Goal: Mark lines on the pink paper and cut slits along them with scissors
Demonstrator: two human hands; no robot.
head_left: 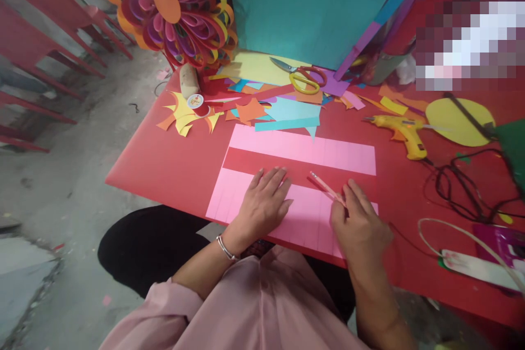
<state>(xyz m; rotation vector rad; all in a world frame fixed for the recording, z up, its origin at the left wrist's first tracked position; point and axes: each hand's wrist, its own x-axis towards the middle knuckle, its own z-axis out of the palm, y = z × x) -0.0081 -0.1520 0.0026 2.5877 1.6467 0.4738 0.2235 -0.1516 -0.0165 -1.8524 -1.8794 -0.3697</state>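
Observation:
My left hand (264,199) lies flat, fingers stretched out, on a red strip (241,161) and the pink paper sheet (307,145) under it. The strip runs lengthwise across the sheet, and faint crosswise lines mark the pink paper. In my right hand (361,224) a pink pencil (324,184) is gripped near its lower part; its eraser end points up and left. That hand rests at the right side of the sheet, hiding the pencil's tip.
Paper scraps (250,112), scissors (305,79) and a roll of tape-like material (189,81) lie beyond the sheet. To the right are a yellow glue gun (400,130), tangled cable (459,186) and a white power strip (476,269). A paper flower (167,4) stands back left.

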